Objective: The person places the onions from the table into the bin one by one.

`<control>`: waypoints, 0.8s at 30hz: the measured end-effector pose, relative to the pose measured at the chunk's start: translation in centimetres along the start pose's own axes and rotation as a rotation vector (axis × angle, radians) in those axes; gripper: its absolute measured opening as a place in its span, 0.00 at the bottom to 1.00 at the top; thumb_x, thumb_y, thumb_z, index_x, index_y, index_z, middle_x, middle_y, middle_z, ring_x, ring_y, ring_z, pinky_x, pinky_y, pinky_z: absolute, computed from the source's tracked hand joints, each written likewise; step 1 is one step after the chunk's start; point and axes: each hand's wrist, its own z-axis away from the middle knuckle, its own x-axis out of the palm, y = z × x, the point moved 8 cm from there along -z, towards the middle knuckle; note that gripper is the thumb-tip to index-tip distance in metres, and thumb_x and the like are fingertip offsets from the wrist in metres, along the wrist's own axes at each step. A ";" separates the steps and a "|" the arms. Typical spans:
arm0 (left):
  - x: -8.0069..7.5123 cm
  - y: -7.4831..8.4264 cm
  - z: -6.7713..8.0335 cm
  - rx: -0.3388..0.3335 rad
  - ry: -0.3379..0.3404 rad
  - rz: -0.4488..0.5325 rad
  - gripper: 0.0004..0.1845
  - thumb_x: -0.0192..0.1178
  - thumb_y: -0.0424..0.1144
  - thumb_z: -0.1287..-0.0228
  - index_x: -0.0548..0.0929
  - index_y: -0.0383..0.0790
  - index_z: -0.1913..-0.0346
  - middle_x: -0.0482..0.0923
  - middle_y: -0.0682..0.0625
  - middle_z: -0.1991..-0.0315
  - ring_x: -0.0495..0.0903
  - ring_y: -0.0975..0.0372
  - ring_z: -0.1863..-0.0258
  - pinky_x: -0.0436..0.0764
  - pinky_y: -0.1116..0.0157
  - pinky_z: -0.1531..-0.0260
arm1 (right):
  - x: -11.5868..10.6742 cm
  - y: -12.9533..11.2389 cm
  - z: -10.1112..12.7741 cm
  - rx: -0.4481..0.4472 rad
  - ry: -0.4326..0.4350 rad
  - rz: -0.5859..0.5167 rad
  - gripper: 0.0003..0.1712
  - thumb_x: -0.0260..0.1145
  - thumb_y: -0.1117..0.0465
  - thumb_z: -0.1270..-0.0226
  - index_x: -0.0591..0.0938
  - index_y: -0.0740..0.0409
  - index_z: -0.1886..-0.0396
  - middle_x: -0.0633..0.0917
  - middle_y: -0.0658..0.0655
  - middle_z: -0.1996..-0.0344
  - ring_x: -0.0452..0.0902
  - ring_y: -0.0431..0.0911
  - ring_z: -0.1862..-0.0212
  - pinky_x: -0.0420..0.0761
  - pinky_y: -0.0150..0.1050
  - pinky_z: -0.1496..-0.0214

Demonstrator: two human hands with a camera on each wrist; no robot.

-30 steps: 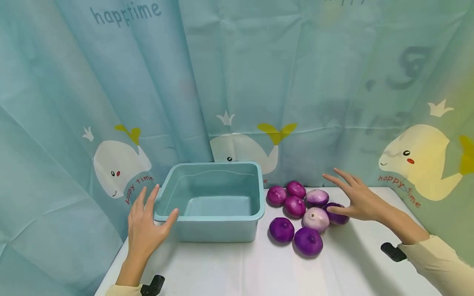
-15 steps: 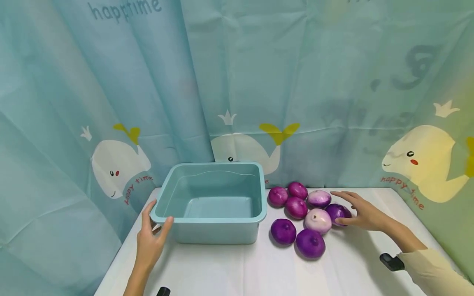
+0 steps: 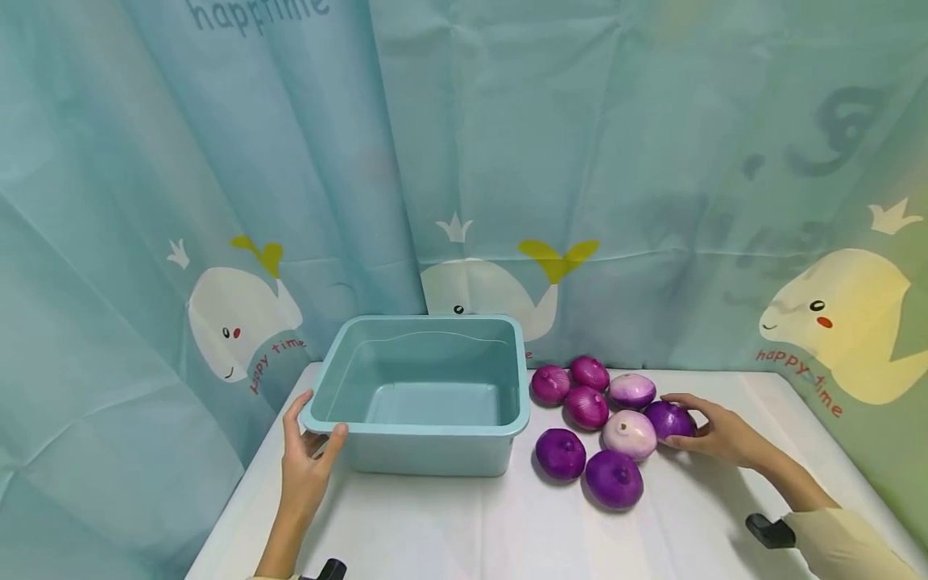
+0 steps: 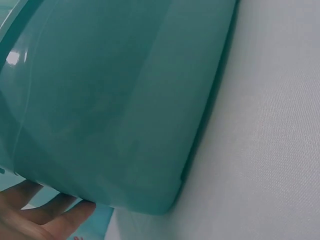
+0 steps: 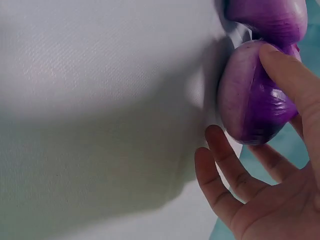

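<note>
A light blue plastic basin stands on the white table. My left hand holds its near left corner, thumb by the front rim and fingers along the left side. In the left wrist view, those fingers touch the basin's outer wall. Right of the basin lies a cluster of several purple onions. At its right edge, my right hand pinches a dark purple onion that rests on the table. The right wrist view shows the thumb across this onion, with two fingers apart from it.
A pale onion lies against the gripped onion's left side. Behind the table hangs a blue-green curtain with whale prints. White tabletop extends in front of the basin and onions.
My left hand has come down onto the basin's corner. My right hand has lowered from above the onions and now pinches the rightmost one. The head view has shifted slightly.
</note>
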 end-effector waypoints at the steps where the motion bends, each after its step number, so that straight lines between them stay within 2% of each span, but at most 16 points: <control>1: 0.0 0.0 0.0 -0.001 0.000 0.005 0.41 0.61 0.34 0.26 0.51 0.51 0.19 0.61 0.36 0.26 0.70 0.36 0.32 0.73 0.80 0.52 | 0.0 0.0 0.1 -0.003 0.007 -0.004 0.38 0.79 0.61 0.40 0.72 0.68 0.34 0.79 0.75 0.47 0.83 0.36 0.69 0.79 0.34 0.64; 9: 0.2 0.3 0.1 -0.002 -0.014 0.031 0.42 0.62 0.33 0.27 0.50 0.51 0.18 0.60 0.36 0.26 0.70 0.37 0.33 0.74 0.80 0.54 | -0.2 0.6 0.8 0.023 0.039 0.001 0.37 0.79 0.60 0.40 0.73 0.64 0.34 0.82 0.73 0.49 0.84 0.36 0.68 0.79 0.34 0.65; 16: 0.4 0.0 0.3 -0.003 -0.027 0.057 0.43 0.62 0.32 0.27 0.49 0.50 0.18 0.59 0.36 0.26 0.69 0.37 0.32 0.74 0.80 0.54 | -0.3 0.5 0.7 0.027 0.007 -0.003 0.38 0.80 0.60 0.41 0.73 0.64 0.35 0.81 0.74 0.49 0.83 0.37 0.70 0.78 0.34 0.66; 20: 0.3 -0.1 0.3 -0.007 -0.030 0.072 0.43 0.62 0.33 0.27 0.49 0.51 0.18 0.58 0.37 0.25 0.68 0.37 0.32 0.73 0.80 0.53 | -1.9 -0.8 0.1 -0.021 0.013 0.059 0.37 0.80 0.61 0.43 0.74 0.65 0.36 0.82 0.74 0.49 0.79 0.35 0.73 0.77 0.34 0.67; 24: 0.1 -0.2 0.2 -0.021 -0.029 0.069 0.43 0.62 0.34 0.27 0.49 0.52 0.18 0.57 0.38 0.24 0.68 0.39 0.32 0.73 0.81 0.54 | -4.3 -2.7 -0.9 -0.042 0.009 0.102 0.37 0.80 0.60 0.41 0.74 0.65 0.34 0.81 0.74 0.47 0.80 0.35 0.72 0.77 0.34 0.68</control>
